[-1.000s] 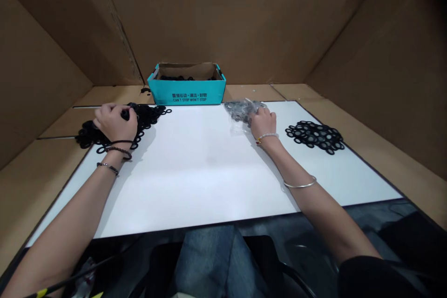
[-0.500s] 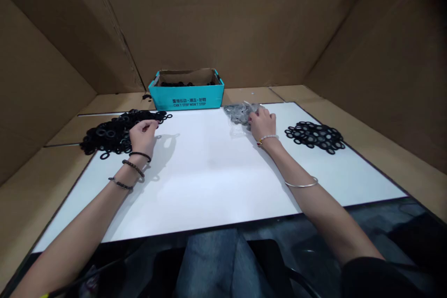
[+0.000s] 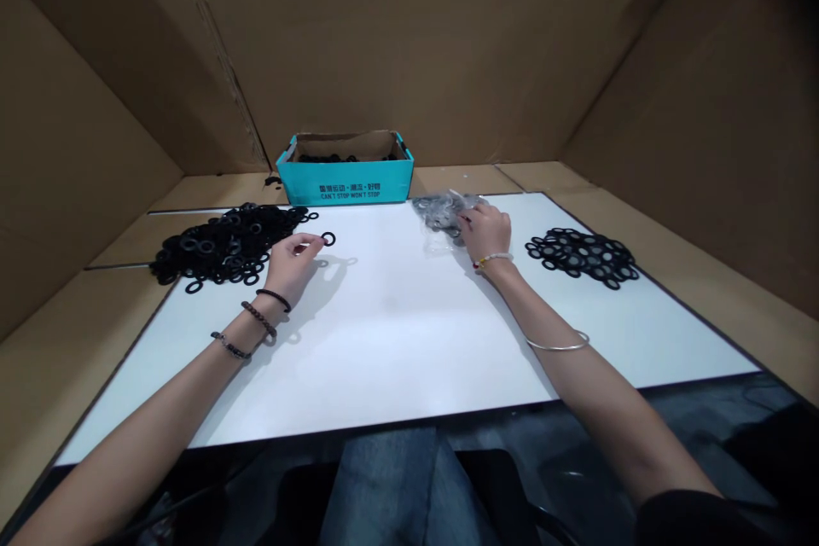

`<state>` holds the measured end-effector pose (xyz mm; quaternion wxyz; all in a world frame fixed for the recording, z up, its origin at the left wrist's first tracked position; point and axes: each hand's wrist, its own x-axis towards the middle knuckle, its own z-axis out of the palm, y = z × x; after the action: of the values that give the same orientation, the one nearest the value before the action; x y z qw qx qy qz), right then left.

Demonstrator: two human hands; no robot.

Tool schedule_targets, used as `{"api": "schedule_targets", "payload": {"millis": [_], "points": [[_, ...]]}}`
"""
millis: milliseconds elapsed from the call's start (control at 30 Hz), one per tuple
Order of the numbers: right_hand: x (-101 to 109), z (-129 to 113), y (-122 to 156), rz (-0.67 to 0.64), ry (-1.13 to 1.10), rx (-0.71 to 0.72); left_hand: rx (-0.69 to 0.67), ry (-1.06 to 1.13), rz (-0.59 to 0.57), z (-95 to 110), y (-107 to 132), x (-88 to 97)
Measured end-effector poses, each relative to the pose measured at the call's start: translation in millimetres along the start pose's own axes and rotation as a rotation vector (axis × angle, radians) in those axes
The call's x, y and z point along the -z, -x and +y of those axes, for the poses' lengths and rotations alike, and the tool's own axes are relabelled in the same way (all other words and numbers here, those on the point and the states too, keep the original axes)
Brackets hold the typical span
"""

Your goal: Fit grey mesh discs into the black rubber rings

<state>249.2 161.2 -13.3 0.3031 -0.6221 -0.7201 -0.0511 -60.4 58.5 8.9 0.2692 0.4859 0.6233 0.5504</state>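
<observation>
Head view: a white surface [image 3: 384, 358] sits inside brown cardboard walls [image 3: 409, 43]. At the far left is a big messy pile of black rings [image 3: 221, 243], with a few loose ones at its edge. The left hand [image 3: 293, 264] has just moved off that pile and out onto the bare white part. Its fingers are pressed together and point at one lone black ring [image 3: 328, 239], which sits just past the fingertips. I cannot tell if they pinch it or only push it. So one ring is now apart from the big pile. At the back, in the middle, is a blue-green box [image 3: 345, 183] with more black rings in it. Further right, the right hand [image 3: 487, 232] rests on a clear plastic bag [image 3: 441, 213] of gray rings, with its fingers curled down. I cannot tell if it grips the bag. At the far right lies a flat patch of black rings [image 3: 581, 258].
</observation>
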Motion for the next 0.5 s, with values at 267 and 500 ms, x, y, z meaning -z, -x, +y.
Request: {"api": "schedule_targets", "payload": {"millis": [267,500], "points": [[9,-23,7,-0.114,-0.470,-0.101,0.083,0.075,-0.086,11,10,-4.2],[25,-90,54,-0.481,-0.895,0.052,0.122,0.172,-0.365,18,42,-22.7]]}}
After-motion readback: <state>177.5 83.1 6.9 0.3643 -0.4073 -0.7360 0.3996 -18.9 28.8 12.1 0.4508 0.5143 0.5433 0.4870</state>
